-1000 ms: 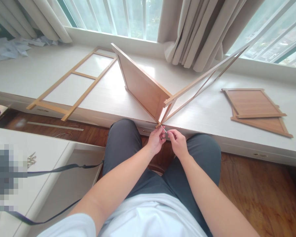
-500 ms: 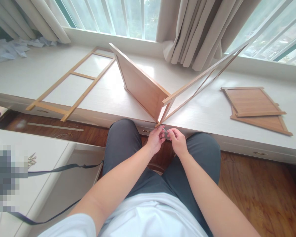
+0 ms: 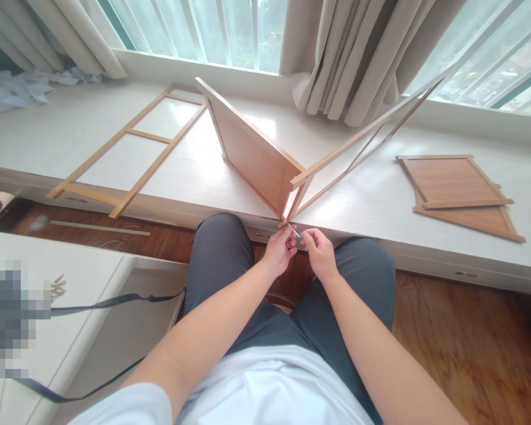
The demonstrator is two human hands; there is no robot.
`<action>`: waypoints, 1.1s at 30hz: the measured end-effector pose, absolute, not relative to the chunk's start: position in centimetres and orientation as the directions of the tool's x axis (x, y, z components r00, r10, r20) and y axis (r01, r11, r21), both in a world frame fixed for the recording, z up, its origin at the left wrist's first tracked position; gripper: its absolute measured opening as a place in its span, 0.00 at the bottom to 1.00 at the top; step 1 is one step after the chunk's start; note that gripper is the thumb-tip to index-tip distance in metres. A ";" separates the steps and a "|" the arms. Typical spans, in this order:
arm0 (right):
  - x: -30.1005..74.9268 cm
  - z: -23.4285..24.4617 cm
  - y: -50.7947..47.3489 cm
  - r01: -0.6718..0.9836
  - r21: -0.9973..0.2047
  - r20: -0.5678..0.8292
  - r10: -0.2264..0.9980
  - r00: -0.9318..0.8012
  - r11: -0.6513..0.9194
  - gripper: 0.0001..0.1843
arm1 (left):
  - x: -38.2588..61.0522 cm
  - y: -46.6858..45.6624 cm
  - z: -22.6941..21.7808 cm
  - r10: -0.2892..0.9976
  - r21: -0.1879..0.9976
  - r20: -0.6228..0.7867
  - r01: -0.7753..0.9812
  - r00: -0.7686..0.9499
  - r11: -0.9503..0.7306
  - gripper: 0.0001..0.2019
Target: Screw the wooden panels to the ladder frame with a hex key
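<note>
Both the left hand (image 3: 279, 251) and the right hand (image 3: 319, 252) pinch a small metal key (image 3: 295, 232) at the lower corner of the wooden frame (image 3: 312, 175).

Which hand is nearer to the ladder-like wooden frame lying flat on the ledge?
Left. The left hand is below and right of the flat frame, not touching it. The right hand is farther right, beside the left, with a small metal part between them.

Flat ladder frame (image 3: 128, 147) on window ledge (image 3: 380, 206), stacked panels (image 3: 460, 189) right, curtain (image 3: 349, 53), crumpled paper (image 3: 13, 88)
</note>
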State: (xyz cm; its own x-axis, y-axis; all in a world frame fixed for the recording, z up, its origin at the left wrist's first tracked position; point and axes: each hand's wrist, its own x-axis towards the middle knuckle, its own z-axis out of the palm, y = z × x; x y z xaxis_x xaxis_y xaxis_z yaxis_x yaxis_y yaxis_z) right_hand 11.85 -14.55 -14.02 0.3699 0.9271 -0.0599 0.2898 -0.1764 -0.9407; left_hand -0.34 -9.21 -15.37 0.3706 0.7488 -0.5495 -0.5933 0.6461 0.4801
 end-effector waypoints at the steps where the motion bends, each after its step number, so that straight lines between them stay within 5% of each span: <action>1: 11.8 -14.0 -14.6 0.291 -0.941 -0.058 0.928 0.369 -0.174 0.20 | -0.3 -9.2 -15.4 0.749 0.481 -0.548 -0.591 0.373 0.647 0.19; 18: 11.7 -14.2 -14.9 0.409 -0.909 0.043 0.960 0.276 -0.076 0.11 | -0.4 -9.4 -15.0 0.761 0.483 -0.543 -0.609 0.355 0.629 0.17; 33: 11.8 -14.3 -14.9 0.489 -0.870 0.094 0.955 0.280 -0.058 0.13 | -0.3 -9.2 -14.9 0.748 0.450 -0.553 -0.623 0.367 0.639 0.15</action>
